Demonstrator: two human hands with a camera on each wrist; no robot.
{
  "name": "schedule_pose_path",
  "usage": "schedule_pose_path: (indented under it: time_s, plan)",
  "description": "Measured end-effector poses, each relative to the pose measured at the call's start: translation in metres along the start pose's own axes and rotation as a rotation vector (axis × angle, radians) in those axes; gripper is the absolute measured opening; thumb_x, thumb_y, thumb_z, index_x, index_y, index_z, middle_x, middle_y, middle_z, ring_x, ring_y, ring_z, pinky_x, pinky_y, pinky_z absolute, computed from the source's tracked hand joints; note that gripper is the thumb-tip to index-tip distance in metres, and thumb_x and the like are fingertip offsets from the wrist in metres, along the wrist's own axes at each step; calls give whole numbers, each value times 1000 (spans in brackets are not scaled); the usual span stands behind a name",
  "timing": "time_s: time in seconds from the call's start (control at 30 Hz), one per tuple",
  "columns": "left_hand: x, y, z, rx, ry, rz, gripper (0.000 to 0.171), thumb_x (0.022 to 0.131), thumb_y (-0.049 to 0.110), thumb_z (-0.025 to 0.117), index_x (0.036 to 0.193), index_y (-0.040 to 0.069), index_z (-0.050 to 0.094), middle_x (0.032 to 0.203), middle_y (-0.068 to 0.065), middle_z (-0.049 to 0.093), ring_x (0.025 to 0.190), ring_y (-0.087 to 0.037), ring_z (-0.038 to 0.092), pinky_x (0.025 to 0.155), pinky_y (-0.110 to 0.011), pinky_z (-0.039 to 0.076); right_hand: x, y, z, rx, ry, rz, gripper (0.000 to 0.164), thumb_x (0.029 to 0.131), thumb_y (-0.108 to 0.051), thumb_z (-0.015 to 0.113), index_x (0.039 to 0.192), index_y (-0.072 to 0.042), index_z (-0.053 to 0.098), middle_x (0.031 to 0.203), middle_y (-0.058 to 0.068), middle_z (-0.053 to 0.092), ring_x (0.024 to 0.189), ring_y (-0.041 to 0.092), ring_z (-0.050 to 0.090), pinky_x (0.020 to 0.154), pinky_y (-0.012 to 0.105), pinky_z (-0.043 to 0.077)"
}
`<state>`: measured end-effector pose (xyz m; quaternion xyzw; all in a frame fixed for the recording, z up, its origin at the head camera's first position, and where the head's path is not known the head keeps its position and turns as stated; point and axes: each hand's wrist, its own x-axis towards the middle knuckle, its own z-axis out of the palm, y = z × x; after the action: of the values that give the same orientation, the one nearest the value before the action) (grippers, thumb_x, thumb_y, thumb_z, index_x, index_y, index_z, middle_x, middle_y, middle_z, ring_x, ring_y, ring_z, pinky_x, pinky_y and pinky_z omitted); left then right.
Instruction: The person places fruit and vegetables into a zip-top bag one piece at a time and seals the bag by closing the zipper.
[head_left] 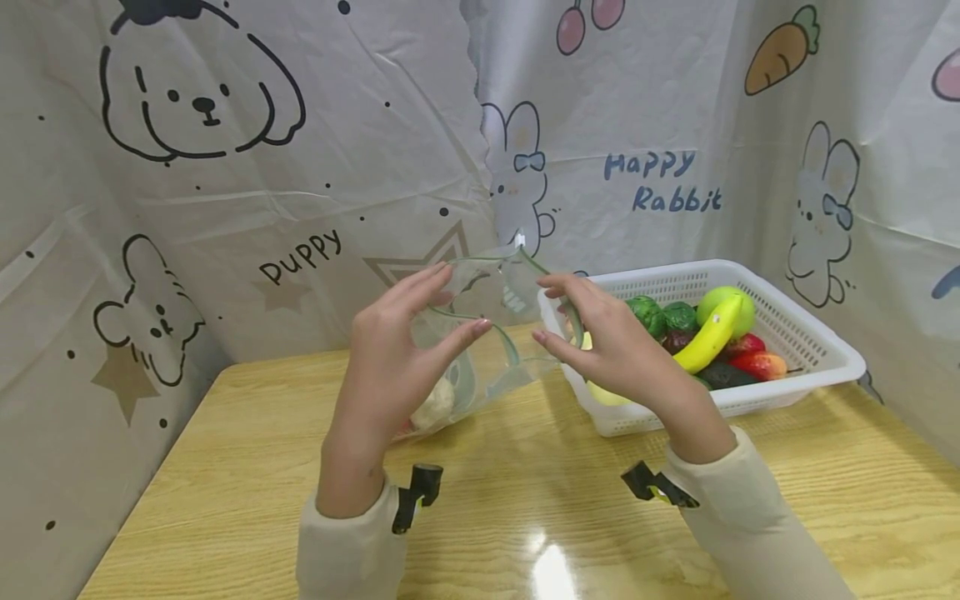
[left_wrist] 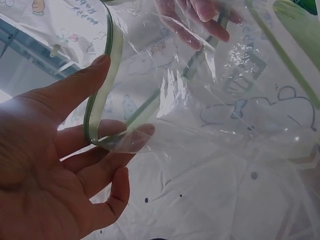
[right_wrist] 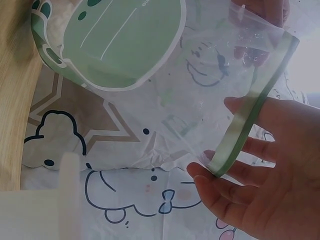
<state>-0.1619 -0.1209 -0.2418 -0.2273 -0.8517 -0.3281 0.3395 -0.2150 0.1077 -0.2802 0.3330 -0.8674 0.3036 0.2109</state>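
Observation:
Between my hands stands a clear plastic zip bag (head_left: 513,379) with a green strip along its mouth, which is spread wide. My left hand (head_left: 390,342) holds the left side of the rim, with the thumb and fingers apart around the strip. On the opposite side, my right hand (head_left: 626,342) has its thumb and fingers around the rim. A pale, bumpy item (head_left: 435,407) lies low in the bag, partly hidden by my left wrist, with a bit of red beside it. The right wrist view shows a green printed panel (right_wrist: 122,45) on the bag.
A white plastic basket (head_left: 821,377) stands at the right on the wooden table (head_left: 262,467). It holds a banana (head_left: 708,337), a green apple (head_left: 738,304), red fruit (head_left: 759,365) and several dark green vegetables. A printed cloth (head_left: 300,200) hangs behind the table.

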Motion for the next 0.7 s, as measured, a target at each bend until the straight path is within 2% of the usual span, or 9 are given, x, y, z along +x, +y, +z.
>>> schedule_pose_path:
  time_s: [0.2,0.4,0.7]
  plan:
    - [0,0,0,-3,-4,6,64,74,33,76,126,2,57,129,-15,60,102,-20,63,97,-47,50,0,0,-1,3,0,-19,50,88,-32,61,130,-9,47,126,12,58,105,23,55,90,49,52]
    - [0,1,1,-4,-10,3,64,74,33,76,126,2,57,129,-15,60,101,-20,64,97,-47,51,-1,0,-5,7,2,-18,46,88,-30,62,127,-9,50,120,11,58,96,21,55,80,44,55]
    - [0,1,0,-11,-20,-17,64,74,34,75,127,4,57,131,-14,60,104,-20,62,101,-45,47,-5,10,-25,7,52,32,46,87,-27,63,128,-10,51,125,13,54,108,24,53,80,46,57]
